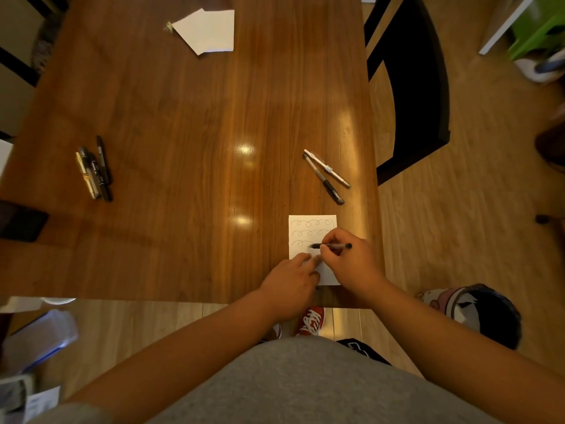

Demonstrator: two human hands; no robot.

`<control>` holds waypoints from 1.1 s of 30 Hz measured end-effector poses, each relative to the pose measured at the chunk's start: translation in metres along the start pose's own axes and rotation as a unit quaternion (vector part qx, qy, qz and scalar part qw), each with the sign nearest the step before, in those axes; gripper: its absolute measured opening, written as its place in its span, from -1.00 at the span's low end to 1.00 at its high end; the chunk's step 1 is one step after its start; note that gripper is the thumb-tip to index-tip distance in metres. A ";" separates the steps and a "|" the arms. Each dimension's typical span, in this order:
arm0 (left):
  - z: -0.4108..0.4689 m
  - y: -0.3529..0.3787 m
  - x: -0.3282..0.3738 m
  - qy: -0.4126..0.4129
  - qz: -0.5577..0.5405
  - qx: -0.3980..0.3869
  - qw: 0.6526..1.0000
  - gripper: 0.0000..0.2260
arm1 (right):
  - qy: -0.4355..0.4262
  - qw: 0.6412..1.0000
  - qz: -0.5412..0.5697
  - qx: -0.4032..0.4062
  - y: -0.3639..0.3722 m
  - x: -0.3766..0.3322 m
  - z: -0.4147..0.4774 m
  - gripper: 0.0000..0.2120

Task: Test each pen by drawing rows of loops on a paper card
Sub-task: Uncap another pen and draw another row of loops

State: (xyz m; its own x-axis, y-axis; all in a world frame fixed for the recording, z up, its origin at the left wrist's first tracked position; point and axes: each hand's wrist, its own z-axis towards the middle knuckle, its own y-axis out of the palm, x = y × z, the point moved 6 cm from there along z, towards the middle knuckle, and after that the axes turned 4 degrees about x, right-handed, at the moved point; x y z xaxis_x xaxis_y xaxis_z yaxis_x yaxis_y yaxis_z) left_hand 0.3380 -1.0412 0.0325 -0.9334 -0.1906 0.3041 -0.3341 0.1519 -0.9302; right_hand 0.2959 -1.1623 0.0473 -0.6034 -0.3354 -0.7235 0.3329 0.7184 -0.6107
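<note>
A white paper card (312,231) lies on the wooden worktop (189,133) close to its near edge, toward the right side. Two full rows of loops run across the far part of the card, and a third row has one loop at its left end. The right hand (350,261) grips a black pen (331,246) between its fingers, the pen lying almost level with its tip pointing left and touching the card at the third row. The left hand (290,283) rests with loosely curled fingers pressing the near left part of the card, holding nothing. Just beyond the card, two pens (327,175) lie side by side, slanting from far left to near right, one with a white barrel and one dark. Well apart at the left of the worktop lies a cluster of markers (94,169). At the far end are overlapping white paper sheets (208,30). A black chair (409,87) stands to the right of the worktop.
</note>
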 end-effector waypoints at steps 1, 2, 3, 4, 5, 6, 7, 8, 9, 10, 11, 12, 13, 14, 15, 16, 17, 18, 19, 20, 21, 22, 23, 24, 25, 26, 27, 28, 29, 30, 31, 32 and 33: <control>0.000 0.000 0.000 0.000 0.001 0.001 1.000 -0.69 | 0.000 1.000 -0.002 0.000 0.001 -0.001 0.001 -0.93; 0.000 0.000 0.000 0.000 0.003 0.003 1.000 -0.69 | 0.002 1.000 -0.002 0.001 0.001 -0.001 0.001 -0.93; 0.001 0.000 0.000 -0.001 0.004 0.005 1.000 -0.68 | 0.004 1.000 0.000 0.002 0.001 -0.001 0.002 -0.93; 0.001 0.001 0.000 -0.001 0.005 0.006 1.000 -0.68 | 0.006 1.000 0.002 0.003 0.001 -0.001 0.003 -0.92; 0.002 0.002 0.001 0.000 0.006 0.005 1.000 -0.67 | 0.007 1.000 0.004 0.005 0.000 -0.001 0.004 -0.92; 0.003 0.003 0.002 0.002 0.010 0.004 1.000 -0.66 | 0.007 1.000 0.008 0.007 0.000 0.000 0.005 -0.92; 0.004 0.005 0.002 0.003 0.013 0.003 1.000 -0.65 | 0.008 1.000 0.012 0.008 -0.001 0.001 0.006 -0.93; 0.005 0.006 0.003 0.003 0.014 0.002 1.000 -0.65 | 0.008 1.000 0.016 0.010 -0.002 0.002 0.007 -0.93; 0.005 0.006 0.004 0.001 0.011 0.000 1.000 -0.64 | 0.010 1.000 0.021 0.013 -0.004 0.004 0.008 -0.93; 0.006 0.007 0.004 -0.003 0.004 -0.003 1.000 -0.64 | 0.011 0.999 0.025 0.017 -0.005 0.006 0.008 -0.93; 0.006 0.007 0.004 -0.007 -0.003 -0.006 1.000 -0.64 | 0.013 0.999 0.028 0.021 -0.007 0.008 0.009 -0.93; 0.006 0.007 0.004 -0.008 -0.007 -0.006 1.000 -0.64 | 0.014 0.999 0.031 0.025 -0.008 0.009 0.009 -0.92; 0.006 0.007 0.004 -0.006 -0.007 -0.005 1.000 -0.64 | 0.014 0.999 0.035 0.027 -0.010 0.011 0.009 -0.91; 0.007 0.006 0.004 -0.004 -0.007 -0.003 1.000 -0.64 | 0.014 0.999 0.039 0.027 -0.011 0.012 0.009 -0.91; 0.007 0.005 0.004 -0.003 -0.007 -0.003 1.000 -0.65 | 0.014 0.999 0.043 0.027 -0.011 0.014 0.009 -0.92; 0.007 0.005 0.003 -0.002 -0.006 -0.004 1.000 -0.65 | 0.016 0.999 0.044 0.027 -0.012 0.015 0.009 -0.92; 0.007 0.005 0.003 0.000 -0.005 -0.005 1.000 -0.65 | 0.019 0.999 0.043 0.027 -0.013 0.017 0.009 -0.93; 0.007 0.006 0.003 0.003 -0.002 -0.007 1.000 -0.65 | 0.023 0.999 0.041 0.027 -0.013 0.018 0.008 -0.94; 0.008 0.006 0.004 0.005 0.002 -0.008 1.000 -0.65 | 0.025 0.999 0.039 0.028 -0.014 0.019 0.008 -0.94; 0.008 0.006 0.004 0.006 0.005 -0.010 1.000 -0.64 | 0.025 0.999 0.037 0.030 -0.015 0.020 0.007 -0.94; 0.008 0.006 0.004 0.006 0.007 -0.011 1.000 -0.64 | 0.025 0.999 0.037 0.031 -0.015 0.021 0.007 -0.93; 0.009 0.006 0.004 0.004 0.008 -0.013 1.000 -0.64 | 0.026 0.998 0.040 0.032 -0.016 0.021 0.005 -0.93; 0.010 0.006 0.004 0.004 0.009 -0.014 1.000 -0.64 | 0.026 0.998 0.043 0.033 -0.016 0.022 0.004 -0.92; 0.011 0.005 0.005 0.004 0.009 -0.014 1.000 -0.64 | 0.025 0.998 0.046 0.034 -0.017 0.022 0.003 -0.92; 0.012 0.005 0.006 0.004 0.007 -0.013 1.000 -0.64 | 0.023 0.998 0.046 0.034 -0.017 0.022 0.002 -0.92; 0.013 0.004 0.008 0.005 0.004 -0.012 1.000 -0.65 | 0.021 0.998 0.044 0.034 -0.017 0.022 0.001 -0.91; 0.015 0.003 0.009 0.005 0.000 -0.011 1.000 -0.65 | 0.019 0.998 0.040 0.033 -0.016 0.022 0.000 -0.91; 0.016 0.002 0.010 0.005 -0.003 -0.008 1.000 -0.66 | 0.019 0.999 0.037 0.031 -0.016 0.022 0.000 -0.91; 0.017 0.001 0.010 0.007 -0.005 -0.005 1.000 -0.67 | 0.019 0.999 0.036 0.028 -0.015 0.021 -0.001 -0.92; 0.017 0.000 0.011 0.012 -0.003 -0.003 1.000 -0.68 | 0.018 0.999 0.036 0.024 -0.014 0.021 -0.001 -0.92; 0.017 -0.001 0.012 0.021 0.003 -0.002 1.000 -0.70 | 0.017 0.999 0.037 0.021 -0.013 0.021 -0.001 -0.92; 0.017 -0.002 0.013 0.031 0.011 -0.003 0.999 -0.71 | 0.016 0.999 0.040 0.019 -0.012 0.020 0.000 -0.91; 0.017 -0.002 0.013 0.039 0.018 -0.006 0.999 -0.71 | 0.018 0.999 0.045 0.017 -0.011 0.019 0.001 -0.90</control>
State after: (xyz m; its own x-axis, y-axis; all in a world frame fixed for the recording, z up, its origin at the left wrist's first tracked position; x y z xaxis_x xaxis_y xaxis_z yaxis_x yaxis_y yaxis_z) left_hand 0.3284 -1.0606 0.0348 -0.9523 -0.1088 0.2850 -0.3002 0.1683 -0.9389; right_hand 0.2810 -1.1772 0.0398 -0.5953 -0.2490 -0.7640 0.4109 0.7227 -0.5557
